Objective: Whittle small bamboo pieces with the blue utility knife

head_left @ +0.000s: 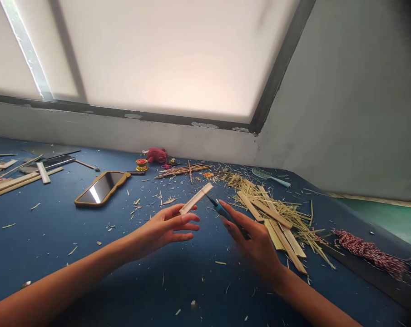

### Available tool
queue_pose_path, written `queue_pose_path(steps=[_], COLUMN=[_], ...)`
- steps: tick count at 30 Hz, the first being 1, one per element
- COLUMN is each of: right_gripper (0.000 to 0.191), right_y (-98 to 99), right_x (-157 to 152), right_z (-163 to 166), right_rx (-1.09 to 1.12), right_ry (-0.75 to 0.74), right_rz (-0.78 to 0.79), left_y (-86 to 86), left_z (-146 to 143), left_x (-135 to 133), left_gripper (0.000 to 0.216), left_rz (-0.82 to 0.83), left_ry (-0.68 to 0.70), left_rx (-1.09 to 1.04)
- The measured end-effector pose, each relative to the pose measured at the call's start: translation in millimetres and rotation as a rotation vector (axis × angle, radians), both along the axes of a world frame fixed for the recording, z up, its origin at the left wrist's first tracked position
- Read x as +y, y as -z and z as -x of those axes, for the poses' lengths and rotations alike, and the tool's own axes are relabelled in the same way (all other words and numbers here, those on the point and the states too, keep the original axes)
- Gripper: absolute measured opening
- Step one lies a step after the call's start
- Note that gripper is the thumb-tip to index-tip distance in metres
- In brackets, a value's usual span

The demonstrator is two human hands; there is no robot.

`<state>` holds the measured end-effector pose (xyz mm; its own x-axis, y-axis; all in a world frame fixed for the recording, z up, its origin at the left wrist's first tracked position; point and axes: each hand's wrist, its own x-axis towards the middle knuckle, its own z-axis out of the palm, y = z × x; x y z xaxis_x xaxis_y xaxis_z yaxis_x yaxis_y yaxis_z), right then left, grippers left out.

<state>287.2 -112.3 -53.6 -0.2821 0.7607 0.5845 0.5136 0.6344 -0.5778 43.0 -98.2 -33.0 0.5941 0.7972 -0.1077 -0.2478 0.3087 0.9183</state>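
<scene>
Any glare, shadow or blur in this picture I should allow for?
Head view: a bright glare streak on the brown-rimmed reflective object; head view: the blind glows, backlit; head view: the table darkens beneath the left hand; head view: the cord bundle looks soft, but the pale strip reads clearly.

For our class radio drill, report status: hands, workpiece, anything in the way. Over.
Left hand holding pale strip. Right hand gripping blue-handled tool, tip near strip's upper end. Shavings litter blue table.
</scene>
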Motion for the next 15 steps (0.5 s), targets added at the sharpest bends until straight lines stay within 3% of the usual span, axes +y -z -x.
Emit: queue_pose_path(steps=[4, 8, 10, 15], right_gripper=[0.043, 0.039, 0.032, 0.046], right_y=[-5.1, -16.8, -26.3, -44.1], right_x=[0, -1, -1, 7], right_z=[-1, 5, 12, 29], right_rx=[0.074, 0.247, 0.366, 0.650], right_ry=[0.036, 0.010, -0.051, -0.148], right_rz=[0.062, 0.263, 0.406, 0.667], left_y=[6.0, 11.4, 14.4, 15.2], left_z=[2, -5, -18, -64], left_x=[0, 2, 4, -7], left_gripper=[0.048, 0.051, 0.053, 0.076], left_rz=[-0.021, -0.058, -0.107, -0.319], left_ry=[0.017, 0.169, 0.209, 0.106], left_rx=[0.064, 0.065, 0.029, -0.118])
